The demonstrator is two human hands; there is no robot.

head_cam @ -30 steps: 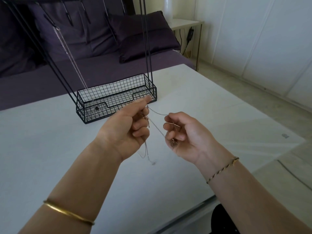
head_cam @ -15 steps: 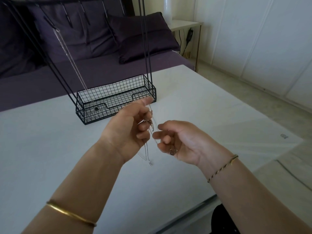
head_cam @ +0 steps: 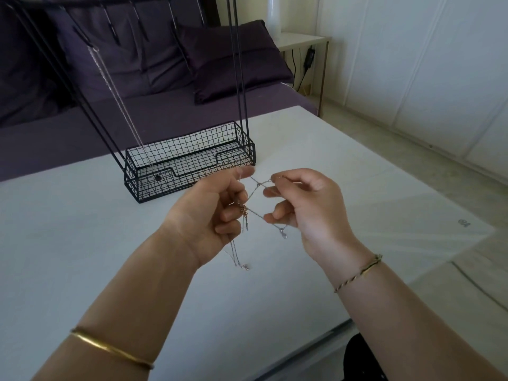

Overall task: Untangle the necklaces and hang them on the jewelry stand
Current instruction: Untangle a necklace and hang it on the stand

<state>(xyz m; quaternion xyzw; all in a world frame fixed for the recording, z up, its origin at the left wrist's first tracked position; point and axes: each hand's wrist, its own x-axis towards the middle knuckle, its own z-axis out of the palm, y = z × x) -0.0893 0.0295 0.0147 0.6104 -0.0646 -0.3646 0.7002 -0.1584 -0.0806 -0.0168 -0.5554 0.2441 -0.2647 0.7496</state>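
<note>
Two hands held above the table [head_cam: 82,257] — left hand [head_cam: 209,213] and right hand [head_cam: 305,207] each pinch the tangled necklaces [head_cam: 259,185]. The strands cross between them, ends dangling. The jewelry stand [head_cam: 189,163] is just behind, with one hung necklace [head_cam: 115,86] on it.

The stand's [head_cam: 189,160] top runs out past the edge at 12 o'clock, so its bar and most hooks are cut off. The hung chain [head_cam: 110,86] fades behind the mesh, and its lower end cannot be made out. Between the hands the necklaces [head_cam: 258,185] cross in a knot too fine to tell how many strands meet or how they wrap. The left hand's [head_cam: 209,213] curled fingers [head_cam: 229,215] hide its grip. A dark dot [head_cam: 158,177] behind the mesh is too small to name, as is a mark [head_cam: 464,223] on the bench [head_cam: 82,243] at 3 o'clock. Both forearms [head_cam: 123,312] leave at 6 o'clock.
</note>
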